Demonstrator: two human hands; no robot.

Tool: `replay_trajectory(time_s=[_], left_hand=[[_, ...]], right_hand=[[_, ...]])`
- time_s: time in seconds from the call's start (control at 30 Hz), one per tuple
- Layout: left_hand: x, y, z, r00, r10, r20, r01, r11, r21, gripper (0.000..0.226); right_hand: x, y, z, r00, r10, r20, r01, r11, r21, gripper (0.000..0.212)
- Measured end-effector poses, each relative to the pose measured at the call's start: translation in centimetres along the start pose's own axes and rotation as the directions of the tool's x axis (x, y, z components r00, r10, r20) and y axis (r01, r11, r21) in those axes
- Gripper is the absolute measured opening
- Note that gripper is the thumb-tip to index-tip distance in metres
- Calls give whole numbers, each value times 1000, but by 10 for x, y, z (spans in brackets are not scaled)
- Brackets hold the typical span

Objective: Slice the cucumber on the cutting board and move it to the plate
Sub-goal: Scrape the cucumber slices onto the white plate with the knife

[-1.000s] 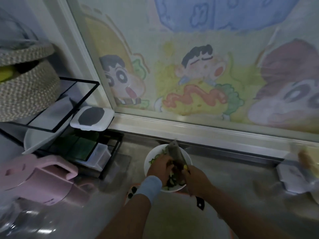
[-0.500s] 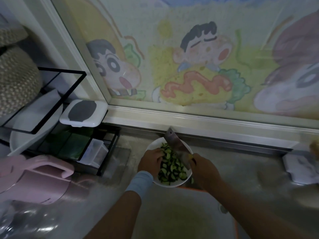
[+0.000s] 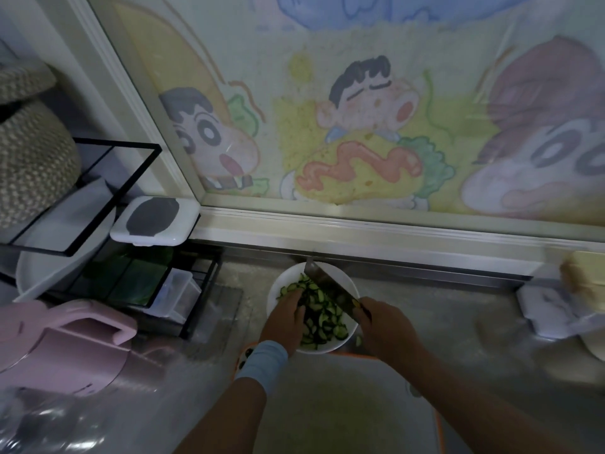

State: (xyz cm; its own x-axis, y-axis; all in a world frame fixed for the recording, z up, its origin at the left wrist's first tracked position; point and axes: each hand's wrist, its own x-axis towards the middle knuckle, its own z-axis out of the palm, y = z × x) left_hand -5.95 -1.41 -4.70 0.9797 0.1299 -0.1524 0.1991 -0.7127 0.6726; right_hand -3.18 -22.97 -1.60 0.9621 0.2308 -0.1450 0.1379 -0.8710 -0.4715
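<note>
- My right hand (image 3: 388,326) grips the knife (image 3: 330,286), blade slanted over the cucumber slices (image 3: 322,317) heaped in the plate (image 3: 314,350).
- My left hand (image 3: 283,319) rests on the slices; pinching or flat, I cannot tell.
- The blade sits near that hand and could nick it; scraping may flick slices off.
- My fist hides the handle.

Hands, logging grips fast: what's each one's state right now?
Left hand: open, fingers touching the cucumber slices on the plate.
Right hand: holding the knife.

Head view, forward and down
</note>
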Motion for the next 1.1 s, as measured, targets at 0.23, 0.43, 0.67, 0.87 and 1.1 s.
replay_trajectory(time_s=[0.23,0.43,0.67,0.87,1.1], left_hand=[[-26,9,-39,934,7,-358,-16,1000,-20,23],[-72,22,-37,907,130,-401,-88,989,121,19],[-127,19,0,979,170,-112,-141,963,228,20],[-149,6,19,964,3,265,-96,935,341,23],[-155,-11,15,995,94,44,-102,957,271,32]], right_hand=[[-30,-9,-6,993,-115,-8,115,993,-11,35],[-88,-5,-1,984,-174,39,174,985,-15,36],[-145,18,22,961,-213,178,222,975,-30,34],[-171,30,47,951,-219,220,237,970,-58,36],[-174,24,59,969,-180,168,202,971,-129,48]])
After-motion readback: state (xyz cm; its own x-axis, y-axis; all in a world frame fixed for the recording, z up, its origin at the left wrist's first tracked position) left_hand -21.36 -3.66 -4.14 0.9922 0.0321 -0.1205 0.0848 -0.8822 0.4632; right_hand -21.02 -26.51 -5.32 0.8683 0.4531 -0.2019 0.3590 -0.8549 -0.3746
